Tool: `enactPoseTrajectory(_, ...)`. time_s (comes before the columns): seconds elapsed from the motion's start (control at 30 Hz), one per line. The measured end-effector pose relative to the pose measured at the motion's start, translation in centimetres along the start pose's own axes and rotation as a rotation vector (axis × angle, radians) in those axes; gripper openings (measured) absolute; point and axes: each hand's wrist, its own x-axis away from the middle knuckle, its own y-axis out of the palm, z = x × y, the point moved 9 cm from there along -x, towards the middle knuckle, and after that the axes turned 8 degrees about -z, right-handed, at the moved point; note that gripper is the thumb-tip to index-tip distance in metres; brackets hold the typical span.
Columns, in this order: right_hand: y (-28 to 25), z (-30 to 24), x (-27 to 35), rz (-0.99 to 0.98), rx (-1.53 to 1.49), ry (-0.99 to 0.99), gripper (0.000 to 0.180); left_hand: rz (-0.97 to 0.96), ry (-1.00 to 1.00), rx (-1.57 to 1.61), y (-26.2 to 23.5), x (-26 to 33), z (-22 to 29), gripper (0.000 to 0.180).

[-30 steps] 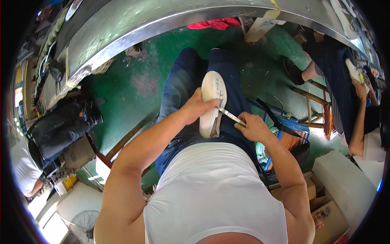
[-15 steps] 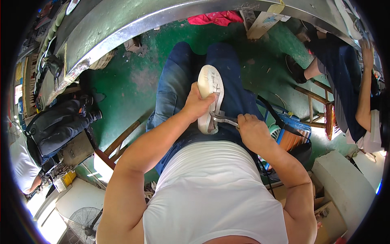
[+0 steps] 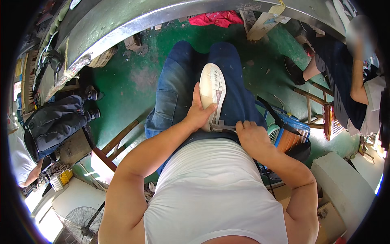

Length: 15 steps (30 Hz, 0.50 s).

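Note:
An off-white shoe, its underside facing up, rests lengthwise over my blue-trousered lap. My left hand grips it from the left side, with the thumb laid across the sole. Metal pliers reach across the near end of the shoe, their jaws at its edge. Closed around the pliers' handles is my right hand, just right of the shoe. What the jaws bite on is too small to make out. The shoe's nearest end is partly hidden by the pliers and my shirt.
A metal-edged workbench curves across the far side. To my right stand a blue-framed chair and a wooden stool beside a seated person. Another person's dark-trousered legs are at left, with a fan nearby.
The pliers and my right hand have swung slightly nearer my body, and the pliers have turned. The shoe has tilted a little. At right, the other person's arm has shifted.

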Motion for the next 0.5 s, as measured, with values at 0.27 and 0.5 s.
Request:
enactPoseTrajectory(0.27, 2.9, 1.9, -0.4, -0.144, -0.183, 0.031, 0.017, -0.208, -0.029, -0.4, 0.4, 2.4, -1.8, 0.115)
enactPoseTrajectory(0.5, 0.5, 3.4, -0.9, -0.383, -0.551, -0.074, 0.032, -0.25, -0.204, -0.101, 1.2, 3.1, -0.9, 0.118)
